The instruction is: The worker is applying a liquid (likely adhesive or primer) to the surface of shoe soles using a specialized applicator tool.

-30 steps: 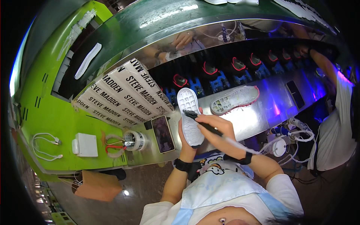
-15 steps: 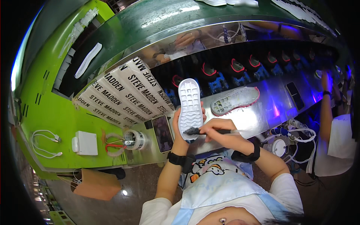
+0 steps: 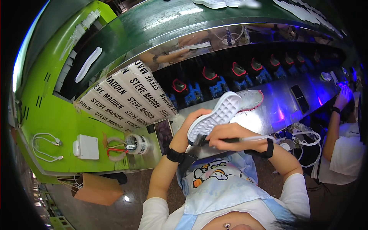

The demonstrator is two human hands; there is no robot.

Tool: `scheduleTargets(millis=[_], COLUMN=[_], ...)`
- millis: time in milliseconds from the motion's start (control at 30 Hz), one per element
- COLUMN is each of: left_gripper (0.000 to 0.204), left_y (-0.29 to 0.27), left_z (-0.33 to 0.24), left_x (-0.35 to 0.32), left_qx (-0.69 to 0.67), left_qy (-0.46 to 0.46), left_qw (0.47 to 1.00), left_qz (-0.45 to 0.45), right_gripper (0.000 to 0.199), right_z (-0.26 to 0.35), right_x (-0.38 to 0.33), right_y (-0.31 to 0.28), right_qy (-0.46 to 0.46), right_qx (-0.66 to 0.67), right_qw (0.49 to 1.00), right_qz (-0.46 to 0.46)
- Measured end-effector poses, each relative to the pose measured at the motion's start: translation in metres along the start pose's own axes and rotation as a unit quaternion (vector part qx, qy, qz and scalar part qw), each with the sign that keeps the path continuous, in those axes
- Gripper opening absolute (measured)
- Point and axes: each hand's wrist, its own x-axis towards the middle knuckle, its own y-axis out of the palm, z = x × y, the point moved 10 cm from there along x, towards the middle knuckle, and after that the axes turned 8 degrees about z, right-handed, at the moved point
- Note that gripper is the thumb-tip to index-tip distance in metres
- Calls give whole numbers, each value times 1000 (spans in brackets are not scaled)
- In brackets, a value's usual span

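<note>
A shiny metal tabletop (image 3: pixel 283 111) curves along a factory line, lit by violet-blue light, with a dark green shelf above it and a bright green panel at its left end. The person stands at the near edge, wearing a pale apron with a cartoon print.

The left hand (image 3: pixel 191 120) holds a white shoe (image 3: pixel 214 117) raised just above the near edge, sole turned up toward the camera, fingers wrapped under it so the grip is closed on the shoe. The right hand (image 3: pixel 230 134) is closed around a dark pen-like tool (image 3: pixel 226 140), its tip touching the heel end of the sole. Both wrists carry dark bands.

A second white shoe with pink trim (image 3: pixel 251 100) lies on the tabletop just behind the held one. At the left end sit a dark phone (image 3: pixel 164 132), a roll of tape (image 3: pixel 137 143), red-handled scissors (image 3: pixel 115 147), a white box (image 3: pixel 87 147) and a white cable (image 3: pixel 46 147). Printed white boxes (image 3: pixel 130 97) are stacked behind them. At the right end, another person's hand (image 3: pixel 342 97) works under the blue light.

The step appears to be marking or tracing along the sole's edge. Going on would likely call for a steady left hand and slow turning of the shoe under the tip.
</note>
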Motion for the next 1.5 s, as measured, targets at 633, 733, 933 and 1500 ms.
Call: scheduleTargets(millis=[633, 733, 933, 1500], left_gripper=[51, 54, 53, 40], left_y=[-3, 29, 101, 205], left_z=[6, -23, -204, -327], left_x=[4, -19, -100, 97], left_qx=[-145, -57, -280, 870], left_qy=[203, 240, 255, 263], left_qw=[966, 965, 857, 305], left_qz=[61, 87, 348, -284], right_gripper=[9, 9, 30, 24], right_z=[10, 53, 77, -21], right_x=[-37, -41, -61, -104], right_y=[-21, 13, -56, -62], right_qy=[-77, -131, -125, 77], right_qx=[-297, -238, -102, 116], right_qw=[916, 948, 936, 877], right_qz=[-256, -166, -314, -460])
